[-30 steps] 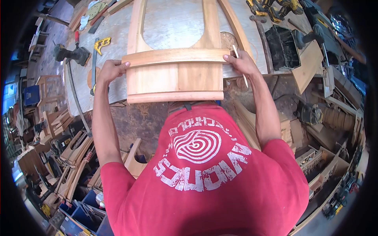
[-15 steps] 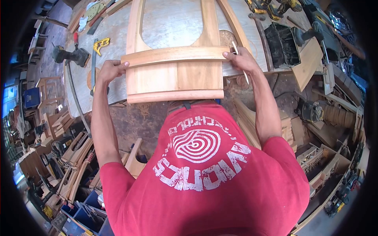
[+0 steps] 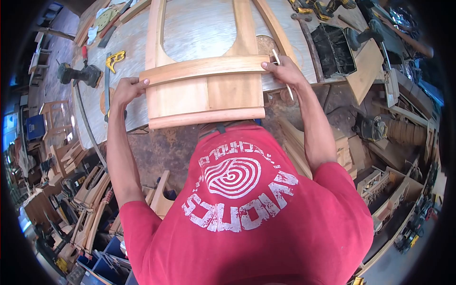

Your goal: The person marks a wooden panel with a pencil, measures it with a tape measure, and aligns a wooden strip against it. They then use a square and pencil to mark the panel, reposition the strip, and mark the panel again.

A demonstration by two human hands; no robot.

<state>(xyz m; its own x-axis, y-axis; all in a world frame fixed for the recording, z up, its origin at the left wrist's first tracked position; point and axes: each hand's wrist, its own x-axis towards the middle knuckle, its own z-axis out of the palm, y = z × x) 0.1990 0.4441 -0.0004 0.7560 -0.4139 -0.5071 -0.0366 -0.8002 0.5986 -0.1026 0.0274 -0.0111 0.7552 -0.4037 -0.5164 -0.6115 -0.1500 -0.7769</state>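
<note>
Little has changed in the last half second. The left hand (image 3: 127, 90) and the right hand (image 3: 284, 72) are still wide apart, each clamped on one end of the curved rail (image 3: 204, 68). The rail lies across the wooden frame (image 3: 204, 97), just above the frame's solid lower panel. Its left end sits a touch lower than its right end.

The left fingertips keep pressing on the rail's left end, and the wrist rests against the edge of the surface (image 3: 199, 28). The right fingers still close over the rail's right end, with a thin pale stick (image 3: 289, 91) tucked between them. The stick points up past the knuckles and down past the heel of the hand.

What differs is the view. Everything on the surface now sits slightly higher and further left in the picture, and the rail, frame and hands have all shifted together. The frame's lower edge still hangs over the near edge of the surface, just in front of the person's red shirt (image 3: 247, 213).

The yellow tool (image 3: 113, 59) and the dark power tool (image 3: 76, 73) lie left of the frame as before. The black box (image 3: 335, 47) stays off to the right, well apart from the right hand.
</note>
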